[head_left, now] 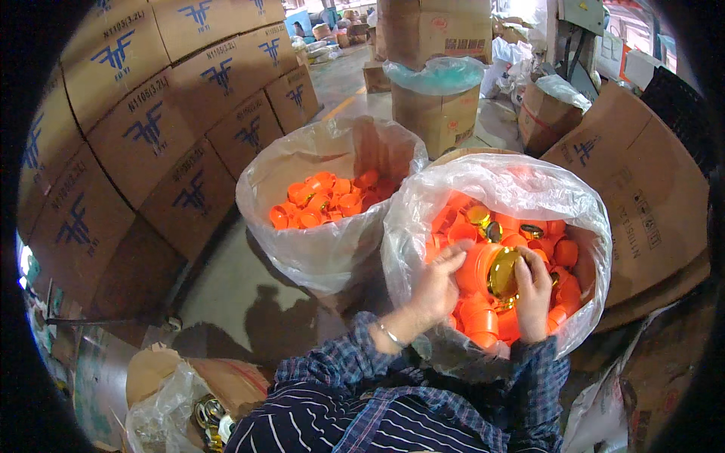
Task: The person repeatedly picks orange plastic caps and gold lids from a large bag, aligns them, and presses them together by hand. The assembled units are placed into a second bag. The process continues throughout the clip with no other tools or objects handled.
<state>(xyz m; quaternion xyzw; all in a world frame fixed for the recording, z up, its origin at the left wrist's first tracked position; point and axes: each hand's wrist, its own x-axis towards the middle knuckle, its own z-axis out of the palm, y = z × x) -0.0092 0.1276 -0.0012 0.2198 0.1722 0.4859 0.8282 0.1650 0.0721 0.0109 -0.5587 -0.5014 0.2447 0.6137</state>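
Observation:
Over the right-hand lined bin, my left hand (439, 283) is closed round the side of an orange plastic cup-shaped part (476, 268). A shiny gold round cap (501, 273) sits at the end of that part, facing right. The fingers of my right hand (535, 287) are bent against the gold cap and grip its edge. Whether the cap is seated in the orange part cannot be made out. Below and around both hands lie several more orange parts (479, 317) and loose gold caps (478, 215), inside the clear plastic liner (596, 226).
Left of this bin stands a second lined bin (302, 253) with orange parts (321, 198). Stacked cardboard boxes (151, 132) wall the left side. A flattened carton (634, 189) leans at the right. Lower left, an open carton (151, 370) holds gold rings (208, 411). Another lined carton (434, 113) stands behind.

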